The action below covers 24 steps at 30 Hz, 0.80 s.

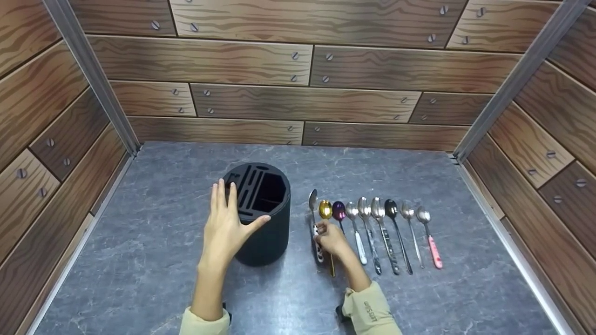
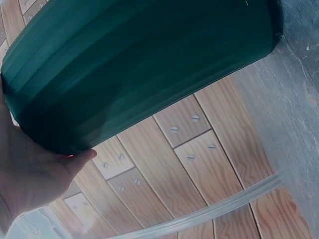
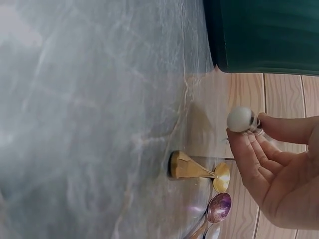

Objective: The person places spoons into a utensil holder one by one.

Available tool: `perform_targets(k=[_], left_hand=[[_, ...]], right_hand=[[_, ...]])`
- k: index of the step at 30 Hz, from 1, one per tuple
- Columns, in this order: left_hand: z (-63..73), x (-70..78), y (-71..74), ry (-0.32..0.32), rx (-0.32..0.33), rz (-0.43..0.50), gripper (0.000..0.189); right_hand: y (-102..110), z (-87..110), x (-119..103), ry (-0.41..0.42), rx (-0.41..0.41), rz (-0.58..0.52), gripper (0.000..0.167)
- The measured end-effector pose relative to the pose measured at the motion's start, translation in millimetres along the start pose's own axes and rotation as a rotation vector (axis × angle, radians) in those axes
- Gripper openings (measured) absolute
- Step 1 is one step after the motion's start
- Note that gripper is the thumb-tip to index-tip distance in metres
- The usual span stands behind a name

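Black and tall, a ribbed round holder (image 1: 265, 242) stands upright on the grey marbled tabletop (image 1: 465, 298), somewhat left of the middle; from the wrists it looks dark green. Its top is cut with one wide, straight-sided opening, dark inside, several narrow slots beside that, and a small oval one at the back edge.

From where I stand, the left hand (image 1: 224, 228) is spread wide against the holder's near left side, fingers straight and pointing away from the person, thumb stretched out across the front of the rim. It steadies nothing else.

The right hand (image 1: 331, 238) is nearly closed, thumb and fingertips pinching the black-and-white handle of a silver spoon (image 1: 313, 199). That spoon is right of the holder and apart from it, bowl pointing away from the person; its rounded white handle end seems raised above the tabletop.

Just beside it a row runs rightward, bowls all at the far end: a gold spoon (image 1: 325, 209), partly behind the right hand, a purple spoon (image 1: 339, 211), a white-handled spoon (image 1: 361, 251), two spoons with dark patterned handles (image 1: 378, 209), a black spoon (image 1: 391, 208), a slim silver one (image 1: 408, 211) and a pink-handled spoon (image 1: 435, 253).
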State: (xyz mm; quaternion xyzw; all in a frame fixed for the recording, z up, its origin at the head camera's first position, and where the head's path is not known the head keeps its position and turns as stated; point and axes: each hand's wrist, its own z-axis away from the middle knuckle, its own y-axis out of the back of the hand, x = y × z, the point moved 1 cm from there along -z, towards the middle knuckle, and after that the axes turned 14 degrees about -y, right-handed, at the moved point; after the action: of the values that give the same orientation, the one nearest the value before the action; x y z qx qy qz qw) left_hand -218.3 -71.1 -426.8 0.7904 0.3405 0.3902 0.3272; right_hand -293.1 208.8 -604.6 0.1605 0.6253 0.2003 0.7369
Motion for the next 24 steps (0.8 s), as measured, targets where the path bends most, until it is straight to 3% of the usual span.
perform_targets(k=[3,6,13,24], left_hand=[[0.3,0.4,-0.1,-0.005,0.01,-0.003,0.107],[0.0,0.7,-0.2,-0.007,0.013,0.0,0.106],[-1.1,0.3,0.0,-0.017,0.033,0.006,0.105],[-0.7,0.8,0.2,0.002,0.005,0.012,0.106]], right_hand=[[10,38.6,-55,-0.108,0.027,-0.015,0.029],[17,54.8,-80,-0.11,0.047,-0.027,0.028],[22,51.3,-83,-0.017,0.119,0.016,0.031],[31,63.5,-100,0.073,0.191,0.06,0.029]])
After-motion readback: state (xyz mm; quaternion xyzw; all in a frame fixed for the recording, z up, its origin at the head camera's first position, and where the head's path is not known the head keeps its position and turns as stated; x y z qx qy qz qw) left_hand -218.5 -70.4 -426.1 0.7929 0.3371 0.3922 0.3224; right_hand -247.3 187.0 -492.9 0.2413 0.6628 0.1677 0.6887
